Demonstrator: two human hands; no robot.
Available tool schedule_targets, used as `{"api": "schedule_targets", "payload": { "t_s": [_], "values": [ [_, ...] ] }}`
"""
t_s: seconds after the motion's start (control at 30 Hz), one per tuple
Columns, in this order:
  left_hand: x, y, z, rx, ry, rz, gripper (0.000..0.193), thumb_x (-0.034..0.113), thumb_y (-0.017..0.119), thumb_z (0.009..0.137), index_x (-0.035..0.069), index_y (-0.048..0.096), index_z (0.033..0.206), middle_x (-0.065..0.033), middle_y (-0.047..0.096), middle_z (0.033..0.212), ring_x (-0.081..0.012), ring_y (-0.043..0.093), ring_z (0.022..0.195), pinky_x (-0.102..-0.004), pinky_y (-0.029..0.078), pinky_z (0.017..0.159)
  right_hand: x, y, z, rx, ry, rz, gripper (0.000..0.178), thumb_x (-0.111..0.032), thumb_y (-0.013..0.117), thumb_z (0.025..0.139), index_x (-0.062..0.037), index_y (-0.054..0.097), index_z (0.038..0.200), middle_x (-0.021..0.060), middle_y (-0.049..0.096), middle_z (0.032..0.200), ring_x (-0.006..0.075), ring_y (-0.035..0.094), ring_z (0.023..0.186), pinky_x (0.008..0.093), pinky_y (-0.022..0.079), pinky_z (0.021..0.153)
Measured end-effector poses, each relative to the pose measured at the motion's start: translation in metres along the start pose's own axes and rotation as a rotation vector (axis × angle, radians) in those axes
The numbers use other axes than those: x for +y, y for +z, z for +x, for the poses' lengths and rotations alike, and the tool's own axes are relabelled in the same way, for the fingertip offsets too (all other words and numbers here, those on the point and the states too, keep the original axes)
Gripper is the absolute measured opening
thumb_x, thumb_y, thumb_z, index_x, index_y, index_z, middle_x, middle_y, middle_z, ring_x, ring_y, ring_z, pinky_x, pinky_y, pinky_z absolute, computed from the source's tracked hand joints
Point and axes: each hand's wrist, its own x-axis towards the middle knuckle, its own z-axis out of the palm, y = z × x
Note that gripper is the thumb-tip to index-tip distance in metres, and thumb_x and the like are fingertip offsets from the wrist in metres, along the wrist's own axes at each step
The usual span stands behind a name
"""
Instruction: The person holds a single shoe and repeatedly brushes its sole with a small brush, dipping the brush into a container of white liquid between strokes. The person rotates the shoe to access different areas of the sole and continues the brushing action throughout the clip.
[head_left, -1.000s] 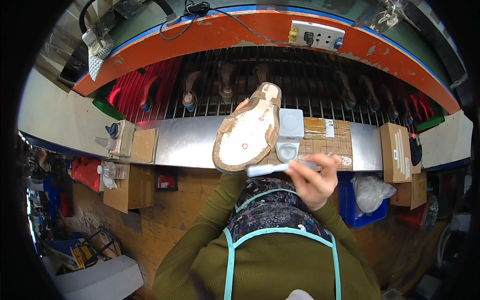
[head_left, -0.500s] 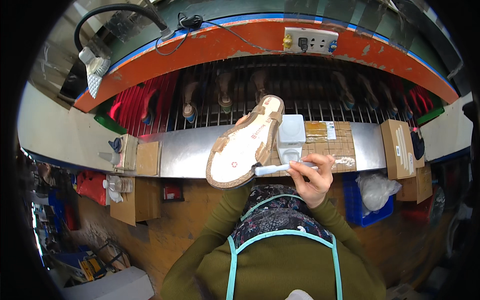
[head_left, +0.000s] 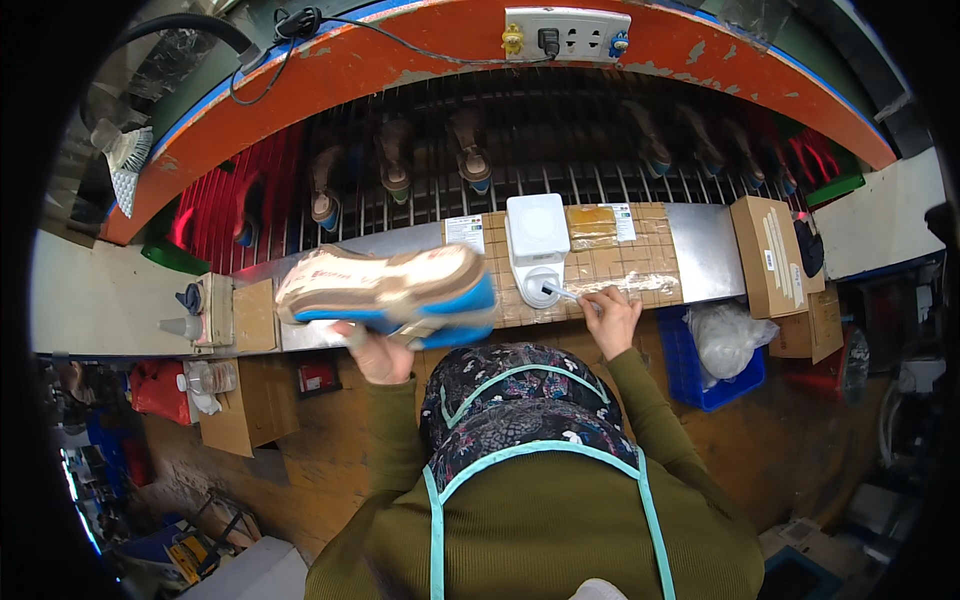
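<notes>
My left hand (head_left: 380, 358) grips a brown and beige sandal (head_left: 365, 280) with a blue shoe last (head_left: 465, 312) in it. It is tilted on its side and smeared by motion; some of my fingers are hidden behind it. In my right hand (head_left: 612, 320), a thin brush (head_left: 564, 293) with a pale handle is pinched between the fingers. Its dark tip sits in the round cup at the near end of a white dispenser (head_left: 538, 228), which stands on a taped cardboard sheet (head_left: 640, 262).
Beyond the metal ledge (head_left: 700, 245), several shoes lie on the dark bars of a conveyor (head_left: 430, 215) under an orange beam (head_left: 420, 62) with a socket strip (head_left: 570, 35). Cardboard boxes (head_left: 768, 275) stand at the right, above a blue crate (head_left: 715, 385) holding clear plastic bags.
The sandal has moved left and down and turned from sole-side view onto its side, showing the blue last. My right hand has taken the brush from the sandal's edge to the dispenser cup.
</notes>
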Motion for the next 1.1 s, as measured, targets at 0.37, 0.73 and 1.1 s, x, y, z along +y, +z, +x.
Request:
{"api": "schedule_targets", "payload": {
  "t_s": [0.37,0.73,1.1],
  "values": [
    [0.02,-0.031,0.004,-0.376,-0.149,-0.281,0.085,0.053,0.062,0.09,-0.002,0.03,0.146,-0.0178,0.057,0.103,-0.0234,0.06,0.063,-0.0367,0.043,0.08,0.009,0.023,0.029,0.045,-0.395,-0.18,0.006,-0.021,0.074,0.082,-0.0159,0.071,0.08,0.0007,0.06,0.082,0.0212,0.059,0.07,0.0433,0.033,0.078],
    [0.024,-0.053,0.03,-0.515,-0.339,-0.324,0.099,0.071,0.055,0.086,0.008,0.017,0.153,-0.0277,0.048,0.13,-0.0418,0.059,0.109,-0.0571,0.06,0.073,0.047,0.028,0.021,-0.421,0.242,0.437,0.024,-0.026,0.063,0.096,-0.0048,0.069,0.086,0.0028,0.065,0.071,0.0148,0.06,0.065,0.0314,0.041,0.061],
    [-0.024,0.013,0.034,-0.294,-0.307,0.295,0.091,0.074,0.045,0.089,0.005,0.034,0.148,-0.0156,0.051,0.14,-0.0244,0.056,0.122,-0.037,0.049,0.102,-0.101,-0.089,0.068,0.205,-0.298,0.266,0.013,-0.013,0.081,0.076,-0.012,0.076,0.087,-0.0011,0.069,0.082,0.0151,0.061,0.079,0.0355,0.032,0.085]
  ]
}}
